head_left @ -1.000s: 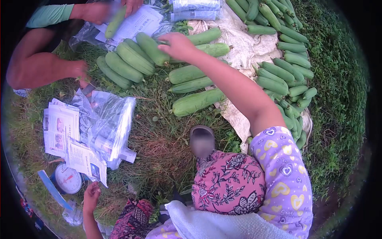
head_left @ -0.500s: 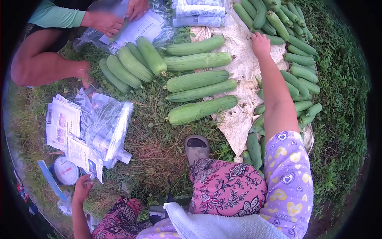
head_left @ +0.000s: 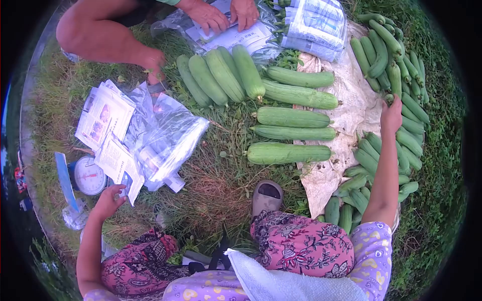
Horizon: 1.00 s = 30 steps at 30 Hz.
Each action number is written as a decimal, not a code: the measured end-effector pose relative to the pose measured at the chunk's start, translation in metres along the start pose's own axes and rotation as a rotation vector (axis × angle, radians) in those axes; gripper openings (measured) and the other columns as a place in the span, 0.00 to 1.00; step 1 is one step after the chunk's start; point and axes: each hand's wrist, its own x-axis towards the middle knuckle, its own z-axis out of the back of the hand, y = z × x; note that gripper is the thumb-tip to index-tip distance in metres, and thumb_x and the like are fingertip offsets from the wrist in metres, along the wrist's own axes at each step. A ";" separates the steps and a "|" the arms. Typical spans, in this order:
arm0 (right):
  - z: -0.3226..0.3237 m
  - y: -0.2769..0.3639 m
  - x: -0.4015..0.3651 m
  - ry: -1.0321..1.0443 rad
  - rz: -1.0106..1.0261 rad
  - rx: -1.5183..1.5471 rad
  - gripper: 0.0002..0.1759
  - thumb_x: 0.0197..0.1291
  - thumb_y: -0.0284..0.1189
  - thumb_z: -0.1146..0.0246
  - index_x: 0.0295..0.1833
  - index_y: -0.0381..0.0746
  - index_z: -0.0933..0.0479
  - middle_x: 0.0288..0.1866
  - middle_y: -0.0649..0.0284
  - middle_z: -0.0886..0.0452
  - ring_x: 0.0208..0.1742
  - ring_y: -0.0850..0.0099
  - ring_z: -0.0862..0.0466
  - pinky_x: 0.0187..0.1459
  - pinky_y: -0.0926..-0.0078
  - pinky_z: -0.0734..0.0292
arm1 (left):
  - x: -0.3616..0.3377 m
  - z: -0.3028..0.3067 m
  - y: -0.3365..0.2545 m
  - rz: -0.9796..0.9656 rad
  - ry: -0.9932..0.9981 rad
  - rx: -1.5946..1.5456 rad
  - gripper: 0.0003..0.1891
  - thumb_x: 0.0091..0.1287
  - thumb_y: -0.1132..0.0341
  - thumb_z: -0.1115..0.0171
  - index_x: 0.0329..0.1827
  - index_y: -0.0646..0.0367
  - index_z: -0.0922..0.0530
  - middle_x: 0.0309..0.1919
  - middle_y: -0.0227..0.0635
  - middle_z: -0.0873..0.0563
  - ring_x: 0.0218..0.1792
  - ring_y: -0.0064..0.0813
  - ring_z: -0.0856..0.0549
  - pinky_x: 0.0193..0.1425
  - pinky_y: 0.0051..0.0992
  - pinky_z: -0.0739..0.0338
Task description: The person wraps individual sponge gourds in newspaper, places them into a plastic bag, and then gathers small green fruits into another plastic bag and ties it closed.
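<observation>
My right hand [head_left: 391, 116] reaches out to the pile of green gourds [head_left: 410, 108] on the right, its fingers closed at the lower end of a long gourd [head_left: 395, 79]. At the lower left, my left hand [head_left: 109, 200] has its fingers bent and apart, beside a newspaper sheet [head_left: 118, 159] and below a round dial scale [head_left: 90, 175]; nothing shows in it. Several gourds [head_left: 288, 152] lie in a row in the middle, partly on a pale cloth [head_left: 357, 90]. More gourds [head_left: 223, 75] lean side by side nearer the co-worker.
A co-worker's hands [head_left: 226, 17] press on paper and plastic at the top. Wrapped newspaper bundles [head_left: 314, 27] stand beside them. Clear plastic bags [head_left: 168, 130] lie on the grass at the left. My shoe [head_left: 267, 195] is below the gourd row.
The view has shifted, so things appear farther right. My right hand has moved from the cloth's upper part to the end of a gourd in the pile. The co-worker's hands have come closer together.
</observation>
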 end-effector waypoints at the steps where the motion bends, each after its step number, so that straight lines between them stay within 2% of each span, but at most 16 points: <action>1: 0.014 0.005 0.002 -0.059 -0.077 0.059 0.30 0.59 0.40 0.36 0.65 0.43 0.34 0.61 0.54 0.25 0.55 0.54 0.21 0.55 0.60 0.27 | -0.002 -0.001 0.003 0.008 0.004 0.000 0.23 0.59 0.66 0.33 0.58 0.62 0.24 0.51 0.46 0.19 0.50 0.39 0.17 0.54 0.34 0.23; 3: 0.041 0.020 0.009 -0.174 -0.133 0.291 0.27 0.62 0.42 0.37 0.63 0.41 0.29 0.55 0.55 0.20 0.52 0.61 0.19 0.54 0.66 0.28 | -0.002 -0.003 0.008 0.008 0.016 0.003 0.23 0.59 0.65 0.33 0.58 0.61 0.24 0.52 0.46 0.19 0.50 0.39 0.17 0.54 0.34 0.23; 6: 0.086 0.085 0.018 -0.189 -0.109 0.830 0.26 0.63 0.44 0.37 0.61 0.39 0.26 0.50 0.57 0.18 0.50 0.69 0.20 0.54 0.73 0.29 | -0.004 -0.003 0.008 0.006 0.017 -0.028 0.23 0.60 0.65 0.34 0.59 0.60 0.25 0.53 0.45 0.19 0.50 0.38 0.17 0.54 0.34 0.23; 7: 0.092 0.107 0.024 -0.105 -0.088 1.006 0.26 0.64 0.44 0.38 0.60 0.39 0.26 0.45 0.63 0.19 0.42 0.77 0.23 0.46 0.79 0.28 | -0.005 -0.002 0.007 0.002 0.012 -0.036 0.23 0.60 0.65 0.34 0.59 0.60 0.25 0.53 0.45 0.19 0.50 0.38 0.17 0.54 0.34 0.23; 8: 0.103 0.135 0.028 0.005 -0.103 1.003 0.25 0.64 0.44 0.38 0.61 0.40 0.25 0.39 0.67 0.21 0.36 0.82 0.27 0.36 0.83 0.29 | -0.005 -0.002 0.007 0.003 0.003 -0.038 0.23 0.60 0.65 0.34 0.59 0.59 0.25 0.52 0.45 0.19 0.50 0.38 0.17 0.53 0.34 0.23; 9: 0.112 0.173 0.028 0.046 -0.026 1.195 0.25 0.65 0.44 0.38 0.61 0.41 0.25 0.36 0.70 0.24 0.31 0.85 0.31 0.30 0.85 0.33 | -0.007 -0.002 0.007 -0.003 -0.004 -0.051 0.23 0.60 0.65 0.34 0.59 0.60 0.25 0.52 0.45 0.19 0.50 0.38 0.17 0.53 0.34 0.23; 11: 0.101 0.229 0.043 0.214 0.094 1.184 0.31 0.62 0.51 0.40 0.60 0.38 0.25 0.34 0.68 0.23 0.32 0.83 0.28 0.32 0.85 0.31 | -0.009 0.000 0.008 -0.013 -0.013 -0.074 0.23 0.60 0.65 0.34 0.59 0.60 0.25 0.52 0.45 0.19 0.50 0.38 0.17 0.54 0.34 0.23; 12: 0.098 0.256 0.051 0.386 0.193 1.035 0.35 0.60 0.55 0.41 0.59 0.35 0.26 0.35 0.62 0.20 0.34 0.76 0.22 0.34 0.78 0.27 | -0.010 -0.001 0.014 -0.011 -0.023 -0.087 0.23 0.60 0.66 0.34 0.59 0.60 0.25 0.52 0.45 0.19 0.50 0.37 0.17 0.53 0.33 0.23; 13: 0.081 0.290 0.054 0.332 0.330 1.010 0.32 0.60 0.55 0.41 0.57 0.39 0.25 0.32 0.69 0.24 0.27 0.81 0.30 0.30 0.82 0.32 | -0.010 -0.005 0.023 -0.011 -0.028 -0.099 0.23 0.60 0.66 0.34 0.59 0.61 0.25 0.52 0.45 0.19 0.50 0.36 0.17 0.53 0.33 0.23; 14: 0.074 0.321 0.057 0.528 0.394 0.872 0.35 0.59 0.58 0.43 0.55 0.35 0.25 0.31 0.62 0.21 0.28 0.73 0.23 0.33 0.73 0.27 | -0.010 -0.010 0.030 -0.016 -0.031 -0.109 0.23 0.60 0.66 0.34 0.59 0.61 0.25 0.52 0.44 0.19 0.50 0.36 0.17 0.53 0.33 0.23; 15: 0.085 0.354 0.055 0.613 0.591 0.595 0.38 0.60 0.60 0.47 0.54 0.33 0.24 0.45 0.49 0.17 0.48 0.58 0.16 0.49 0.63 0.24 | -0.012 -0.016 0.032 0.010 -0.025 -0.166 0.23 0.60 0.67 0.34 0.59 0.62 0.25 0.52 0.44 0.19 0.49 0.35 0.17 0.53 0.32 0.23; 17: 0.023 0.417 0.027 0.672 0.677 0.399 0.37 0.61 0.60 0.50 0.53 0.36 0.21 0.50 0.49 0.18 0.54 0.55 0.19 0.55 0.59 0.26 | -0.011 -0.017 0.035 0.035 0.017 -0.241 0.24 0.60 0.68 0.34 0.60 0.63 0.25 0.52 0.43 0.19 0.49 0.33 0.17 0.53 0.31 0.23; 20: -0.016 0.436 -0.012 0.556 0.415 0.613 0.34 0.62 0.58 0.49 0.51 0.39 0.19 0.51 0.52 0.18 0.55 0.55 0.20 0.56 0.59 0.26 | -0.009 -0.023 0.041 0.053 0.036 -0.314 0.23 0.61 0.70 0.34 0.60 0.64 0.25 0.52 0.38 0.18 0.49 0.29 0.18 0.53 0.30 0.23; 23: -0.008 0.420 -0.019 0.719 0.479 0.514 0.33 0.62 0.57 0.49 0.52 0.39 0.20 0.52 0.52 0.18 0.56 0.55 0.20 0.57 0.60 0.26 | -0.009 -0.031 0.057 0.074 0.050 -0.351 0.23 0.62 0.68 0.34 0.61 0.64 0.26 0.51 0.37 0.18 0.49 0.27 0.19 0.52 0.29 0.23; 26: -0.001 0.383 -0.024 0.904 0.697 0.485 0.39 0.58 0.60 0.45 0.62 0.39 0.26 0.57 0.49 0.21 0.58 0.54 0.22 0.61 0.61 0.29 | -0.009 -0.034 0.066 0.101 0.070 -0.368 0.24 0.63 0.68 0.35 0.62 0.64 0.27 0.49 0.38 0.18 0.48 0.27 0.19 0.52 0.29 0.23; 30: 0.008 0.354 -0.059 0.922 0.649 0.629 0.43 0.54 0.58 0.40 0.67 0.37 0.32 0.61 0.46 0.27 0.63 0.53 0.27 0.65 0.61 0.34 | -0.017 -0.031 0.049 0.169 0.086 -0.393 0.24 0.63 0.68 0.36 0.62 0.65 0.27 0.49 0.38 0.17 0.48 0.28 0.18 0.51 0.29 0.23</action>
